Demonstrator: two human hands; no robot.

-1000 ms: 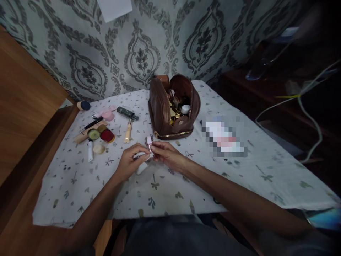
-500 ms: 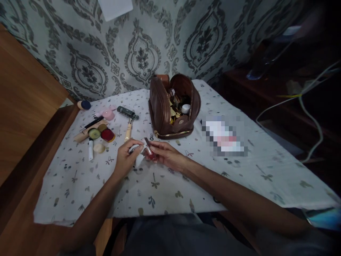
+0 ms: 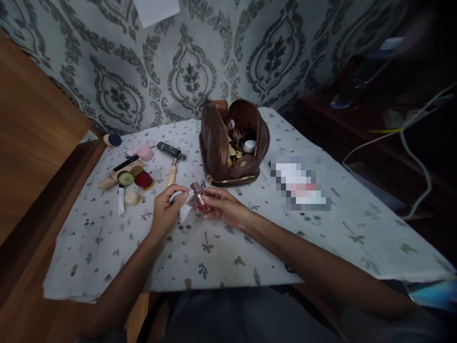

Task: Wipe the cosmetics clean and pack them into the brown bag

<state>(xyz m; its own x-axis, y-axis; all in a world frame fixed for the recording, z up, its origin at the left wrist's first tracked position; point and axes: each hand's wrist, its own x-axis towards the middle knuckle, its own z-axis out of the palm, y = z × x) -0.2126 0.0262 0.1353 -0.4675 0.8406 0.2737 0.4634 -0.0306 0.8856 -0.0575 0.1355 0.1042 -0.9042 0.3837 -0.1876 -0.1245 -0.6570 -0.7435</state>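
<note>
Just in front of the brown bag (image 3: pixel 233 143) on the bench (image 3: pixel 321 238), right hand (image 3: pixel 223 207) pinched a small red tube (image 3: pixel 200 197) while left hand (image 3: pixel 166 212) pinched a white wipe (image 3: pixel 184 209) against it, apparently mid-wipe; next prob. needs turning the tube w/ a steady grip.

— Where is there room to pass on the table (image 3: pixel 321 238)?

— The near half of the patterned cloth (image 3: pixel 221 257) lies bare, on both sides of the two forearms, and a wide strip on the right runs to the far edge.

— And what blocks the way?

— The open brown pouch (image 3: pixel 233 143) stands upright just beyond the hands, near the wall (image 3: pixel 193 71). To the left, a cluster of cosmetics (image 3: pixel 134 174) crowds the far corner: tubes, round pots, a pencil. A blurred flat packet (image 3: pixel 300 183) lies right of the pouch, with a narrow gap between them.
</note>
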